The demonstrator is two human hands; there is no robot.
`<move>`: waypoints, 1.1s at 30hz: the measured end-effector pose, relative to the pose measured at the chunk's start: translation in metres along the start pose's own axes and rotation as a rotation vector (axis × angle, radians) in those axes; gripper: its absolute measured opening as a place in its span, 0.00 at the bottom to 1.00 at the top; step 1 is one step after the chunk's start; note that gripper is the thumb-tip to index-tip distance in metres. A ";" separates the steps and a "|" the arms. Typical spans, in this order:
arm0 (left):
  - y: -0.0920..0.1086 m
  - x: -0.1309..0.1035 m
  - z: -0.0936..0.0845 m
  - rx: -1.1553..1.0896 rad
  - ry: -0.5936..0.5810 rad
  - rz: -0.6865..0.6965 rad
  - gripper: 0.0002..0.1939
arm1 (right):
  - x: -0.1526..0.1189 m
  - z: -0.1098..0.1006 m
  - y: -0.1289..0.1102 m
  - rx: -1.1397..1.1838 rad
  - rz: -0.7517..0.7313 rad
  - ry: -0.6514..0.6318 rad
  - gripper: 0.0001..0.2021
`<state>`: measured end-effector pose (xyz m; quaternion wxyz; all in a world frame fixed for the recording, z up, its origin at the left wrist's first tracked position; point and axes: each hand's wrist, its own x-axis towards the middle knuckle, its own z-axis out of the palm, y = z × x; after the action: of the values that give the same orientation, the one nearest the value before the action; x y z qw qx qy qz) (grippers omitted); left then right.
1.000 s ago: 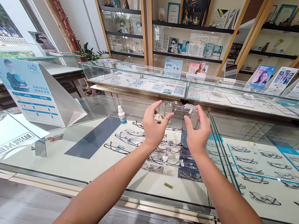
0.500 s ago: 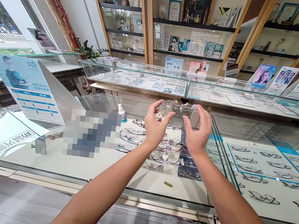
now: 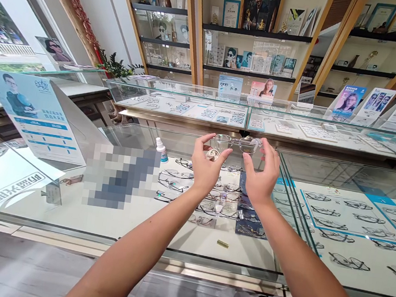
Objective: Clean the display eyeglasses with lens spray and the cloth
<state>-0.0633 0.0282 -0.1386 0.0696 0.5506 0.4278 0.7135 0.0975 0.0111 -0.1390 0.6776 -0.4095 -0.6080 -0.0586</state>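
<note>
Both hands hold up one pair of thin-rimmed glasses (image 3: pixel 250 145) with clear round lenses, above the glass display case. My left hand (image 3: pixel 207 165) pinches its left side between thumb and fingers, and a crumpled pale cloth (image 3: pixel 212 155) shows in that palm. At the right side of the frame, my right hand (image 3: pixel 263 175) grips with thumb and fingers. Below them, several rows of glasses (image 3: pixel 228 211) lie in the case. A white spray bottle (image 3: pixel 161 150) stands left of my left hand.
A small gold-green bar (image 3: pixel 222 244) lies near the case's front. An upright blue-white leaflet (image 3: pixel 37 117) stands at the left, beside a blurred patch. Another glass case (image 3: pixel 352 222) with glasses adjoins on the right. Farther back are more display cases (image 3: pixel 188 110) and shelves.
The glasses have tilted slightly between my hands, and the fingers of my right hand have shifted a little. Both hands still hold them.
</note>
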 end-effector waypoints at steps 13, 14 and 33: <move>-0.006 0.000 0.000 0.097 0.046 0.168 0.32 | -0.001 0.003 0.005 0.085 0.127 -0.087 0.27; -0.006 0.000 0.000 0.098 0.045 0.172 0.32 | -0.001 0.003 0.004 0.093 0.129 -0.085 0.27; -0.002 0.002 -0.002 0.068 0.001 0.159 0.35 | -0.001 0.001 0.001 0.066 0.077 -0.067 0.28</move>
<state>-0.0664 0.0299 -0.1383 -0.0059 0.5846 0.4066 0.7021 0.0969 0.0122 -0.1402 0.6718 -0.4119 -0.6156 0.0013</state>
